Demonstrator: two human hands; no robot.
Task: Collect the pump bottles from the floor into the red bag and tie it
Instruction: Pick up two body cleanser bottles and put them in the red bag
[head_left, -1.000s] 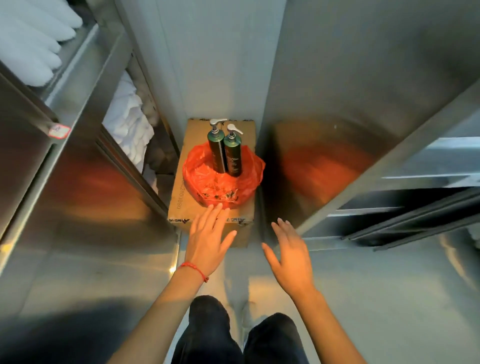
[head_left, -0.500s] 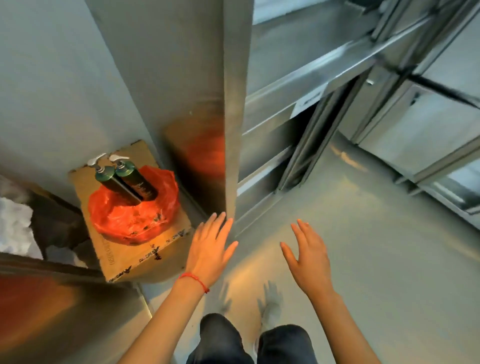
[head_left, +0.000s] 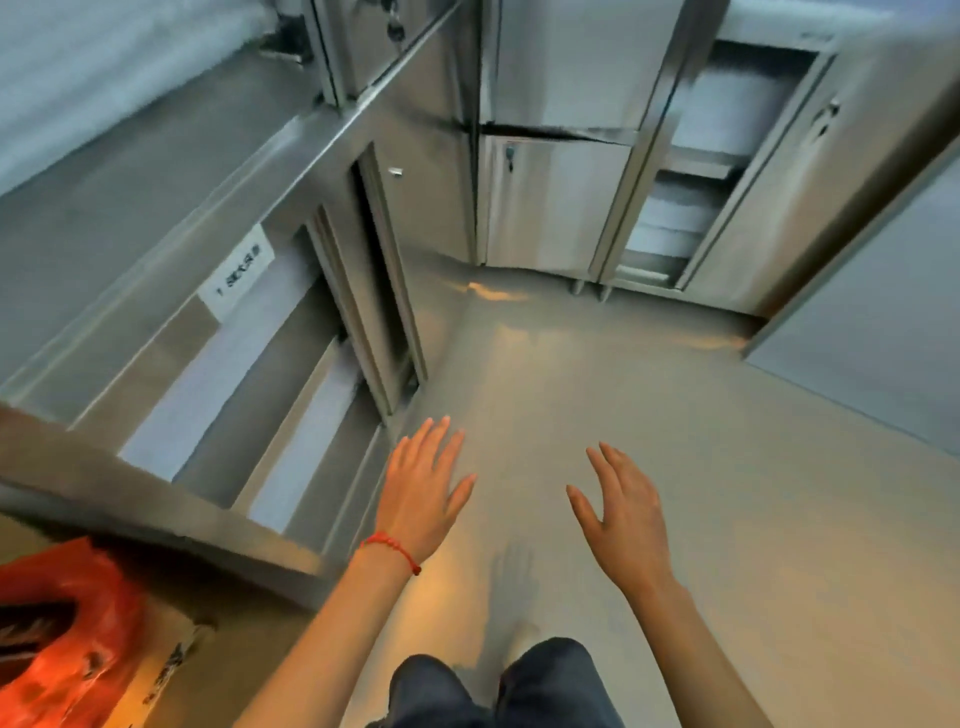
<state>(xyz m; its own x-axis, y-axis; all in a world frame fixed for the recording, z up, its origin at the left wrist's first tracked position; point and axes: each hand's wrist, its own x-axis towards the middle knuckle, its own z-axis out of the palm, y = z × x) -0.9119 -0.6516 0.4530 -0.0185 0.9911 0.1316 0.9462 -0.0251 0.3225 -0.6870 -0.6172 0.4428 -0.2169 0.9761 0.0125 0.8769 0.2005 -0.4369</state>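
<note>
The red bag (head_left: 67, 639) shows only in part at the bottom left corner, resting on a cardboard box (head_left: 166, 670). A dark shape in its mouth may be a pump bottle; I cannot tell. My left hand (head_left: 423, 493), with a red string at the wrist, hovers flat over the grey floor, fingers spread and holding nothing. My right hand (head_left: 621, 512) hangs beside it, also spread and empty. Both hands are well to the right of the bag and apart from it.
A steel cabinet (head_left: 249, 332) with sliding doors and a white label runs along the left. More steel cabinets (head_left: 561, 197) stand at the far end. A grey panel (head_left: 883, 332) borders the right. My dark trouser legs (head_left: 498, 691) show at the bottom.
The view has swung right, away from the box. The bag and bottles slid from the centre to the bottom left corner. Both hands stayed spread and empty in front of me.
</note>
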